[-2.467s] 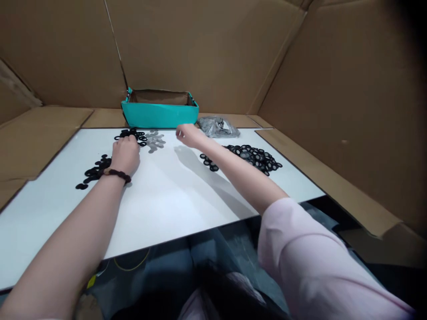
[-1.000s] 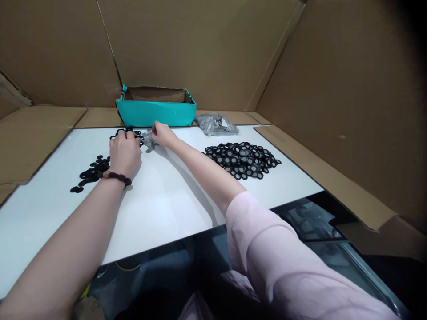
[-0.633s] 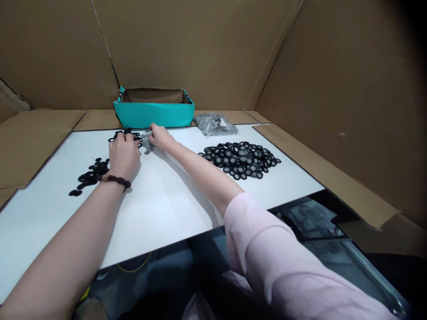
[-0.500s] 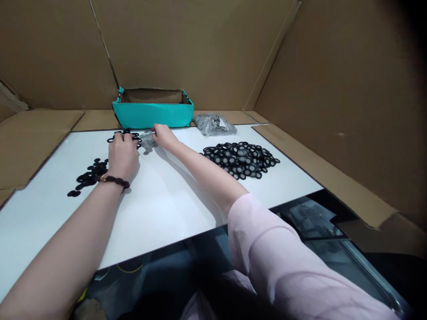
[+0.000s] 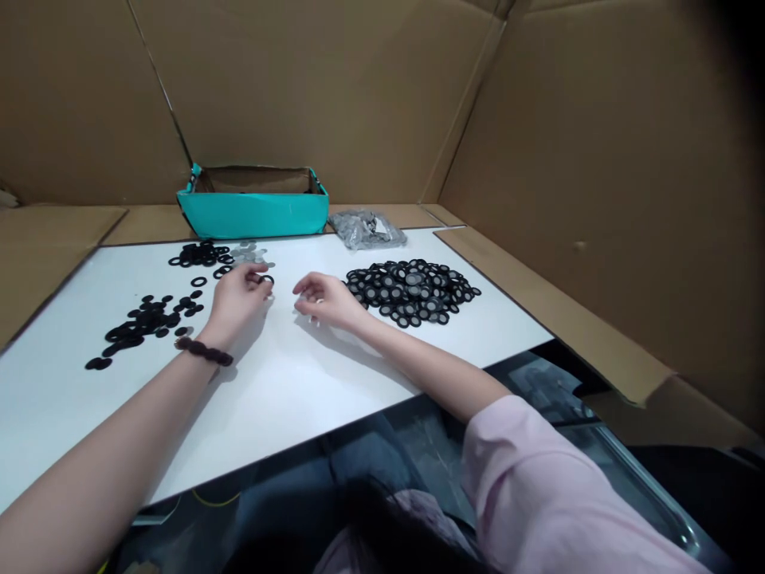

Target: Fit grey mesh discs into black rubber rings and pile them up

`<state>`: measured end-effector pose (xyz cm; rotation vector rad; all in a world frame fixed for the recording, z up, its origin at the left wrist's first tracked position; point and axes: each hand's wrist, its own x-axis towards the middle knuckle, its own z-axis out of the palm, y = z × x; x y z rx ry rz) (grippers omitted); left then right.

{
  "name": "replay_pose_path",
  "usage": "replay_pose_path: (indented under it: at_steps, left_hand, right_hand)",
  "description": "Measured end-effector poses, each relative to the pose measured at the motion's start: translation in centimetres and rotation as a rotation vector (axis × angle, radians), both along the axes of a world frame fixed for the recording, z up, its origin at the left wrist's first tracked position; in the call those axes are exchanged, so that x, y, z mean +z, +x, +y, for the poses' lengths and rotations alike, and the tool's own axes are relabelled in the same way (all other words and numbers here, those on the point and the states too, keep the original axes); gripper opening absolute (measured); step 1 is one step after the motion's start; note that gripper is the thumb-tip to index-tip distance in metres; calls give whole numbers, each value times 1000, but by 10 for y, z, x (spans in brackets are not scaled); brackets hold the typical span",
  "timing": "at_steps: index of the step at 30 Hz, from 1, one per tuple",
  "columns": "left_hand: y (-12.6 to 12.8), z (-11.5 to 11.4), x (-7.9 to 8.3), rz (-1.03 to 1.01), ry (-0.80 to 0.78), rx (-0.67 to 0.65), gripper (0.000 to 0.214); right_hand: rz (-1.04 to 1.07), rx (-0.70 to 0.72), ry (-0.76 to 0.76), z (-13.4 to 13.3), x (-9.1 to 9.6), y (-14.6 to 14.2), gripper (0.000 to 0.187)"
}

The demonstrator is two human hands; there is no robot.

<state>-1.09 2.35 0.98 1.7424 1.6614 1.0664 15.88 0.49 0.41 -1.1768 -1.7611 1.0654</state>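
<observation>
My left hand, with a dark braided band at its wrist, pinches a small black ring above the white board. To its right, my right hand has its fingers loosely curled and apart, with nothing visible in them. Just beyond that hand lies a large heap of black rings with grey centres. Black rings are gathered behind my left hand, beside a patch of loose grey discs. Plain black discs are scattered to the left of my left wrist.
A turquoise box stands at the back of the white board. Beside it lies a clear plastic bag with grey contents. Cardboard walls enclose the back and right side.
Both hands have drawn back from the rings and grey discs toward me, the right one also shifting right toward the heap. A black ring now shows in my left fingertips. The view has shifted slightly.
</observation>
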Motion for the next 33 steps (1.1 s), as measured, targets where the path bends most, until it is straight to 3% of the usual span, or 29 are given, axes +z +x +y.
replay_pose_path:
  at_steps: [4,8,14,21,25,33]
  left_hand:
    - [19,-19,6,-152,-168,-131,21]
    - [27,-29,8,-159,-189,-178,18]
    - [26,-30,2,-2,-88,-258,27]
    - [29,-35,-1,23,-115,-282,31]
    - [29,-36,-1,-42,-96,-357,27]
    - [21,-33,6,-117,-250,-510,21]
  right_hand:
    - [151,12,-244,-24,-5,21,9]
    - [309,-15,-353,-21,-13,27,8]
    - [302,-35,-294,-15,-19,24,5]
    - [293,-89,-340,-16,-17,22,25]
    - [273,-29,-326,-15,-20,23,18]
    - [194,29,-316,-17,-15,28,12]
